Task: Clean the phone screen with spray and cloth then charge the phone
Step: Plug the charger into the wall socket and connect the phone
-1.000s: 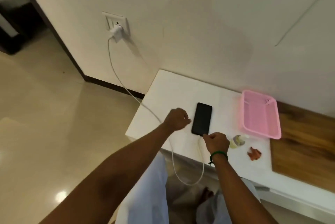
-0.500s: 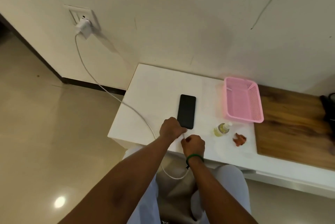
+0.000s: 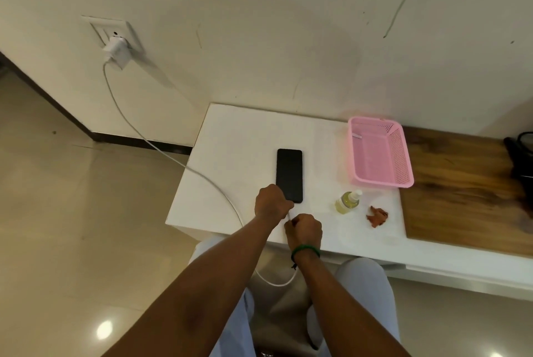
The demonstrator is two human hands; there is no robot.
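Note:
A black phone (image 3: 289, 173) lies screen up on the white table (image 3: 239, 137). My left hand (image 3: 271, 203) is closed at the phone's near left corner, touching it. My right hand (image 3: 303, 229) is closed on the white charging cable (image 3: 144, 140) just below the phone's near end; the plug tip is hidden between my hands. The cable runs from a white charger (image 3: 116, 50) in the wall socket, across the table edge and loops under my wrists. A small spray bottle (image 3: 348, 201) of yellowish liquid and a crumpled orange-brown cloth (image 3: 377, 215) rest right of the phone.
A pink perforated basket (image 3: 399, 154) stands at the back right of the white table. A wooden surface (image 3: 461, 189) adjoins on the right, with a dark object (image 3: 522, 154) at the frame edge. Tiled floor lies to the left. My knees are under the table's near edge.
The view has swung left and down. My left hand moved from the phone's left side to its near corner, and my right hand drew in close beside it with the cable.

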